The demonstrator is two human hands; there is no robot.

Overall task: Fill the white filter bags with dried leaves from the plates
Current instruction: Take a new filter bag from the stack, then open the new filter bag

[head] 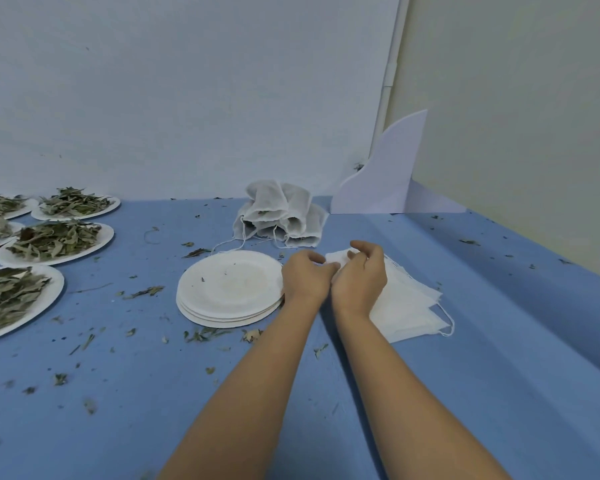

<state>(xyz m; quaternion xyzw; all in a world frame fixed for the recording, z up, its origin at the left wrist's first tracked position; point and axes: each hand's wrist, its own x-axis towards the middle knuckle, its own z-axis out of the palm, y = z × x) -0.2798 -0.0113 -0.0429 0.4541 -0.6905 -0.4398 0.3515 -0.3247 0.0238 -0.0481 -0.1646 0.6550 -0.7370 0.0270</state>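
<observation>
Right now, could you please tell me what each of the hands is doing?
Left hand: pinching the top filter bag.
Right hand: pinching the same bag.

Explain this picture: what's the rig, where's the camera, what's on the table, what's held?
No robot here: one wide-angle camera worn on a person's head, looking down at two bare hands. The left hand and right hand both pinch the top bag of a stack of flat white filter bags. On the blue table: plates of dried leaves at left, a stack of empty plates in the middle, a pile of filled bags at the back, loose leaf crumbs scattered around.
</observation>
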